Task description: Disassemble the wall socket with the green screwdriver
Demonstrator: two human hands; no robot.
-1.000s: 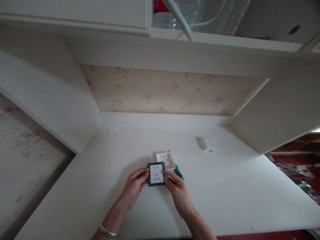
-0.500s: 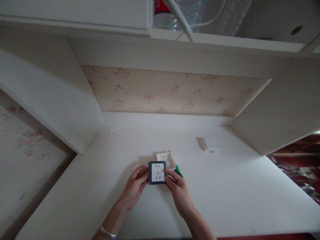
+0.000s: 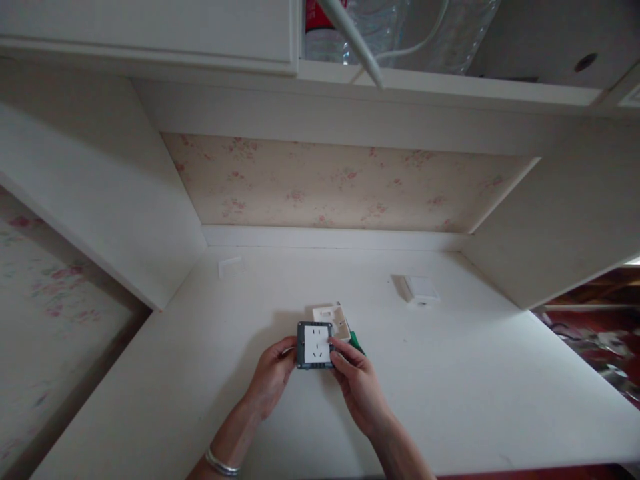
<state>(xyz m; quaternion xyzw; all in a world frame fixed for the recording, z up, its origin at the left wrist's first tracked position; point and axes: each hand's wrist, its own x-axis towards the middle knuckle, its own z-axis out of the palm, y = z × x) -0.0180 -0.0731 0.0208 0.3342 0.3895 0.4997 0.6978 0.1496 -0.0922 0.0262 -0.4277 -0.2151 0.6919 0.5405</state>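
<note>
A dark-framed wall socket (image 3: 315,344) with a white face is held just above the white desk (image 3: 450,373), face up. My left hand (image 3: 271,375) grips its left edge with curled fingers. My right hand (image 3: 358,383) pinches its right edge, thumb on the face. Right behind the socket lies a white mounting box (image 3: 333,315), open side up. A green-handled tool (image 3: 357,341) pokes out beside my right hand, mostly hidden. A silver bracelet (image 3: 220,463) circles my left wrist.
A white switch-like module (image 3: 420,289) lies at the back right of the desk, a small white plate (image 3: 231,266) at the back left. Floral wallpaper backs the recess; cabinet sides close it in. A shelf overhead holds plastic bottles (image 3: 400,30) and a white cable.
The socket has shifted slightly toward the mounting box with both hands still on it. My left fingers have slid lower along its left edge. Everything else stays put.
</note>
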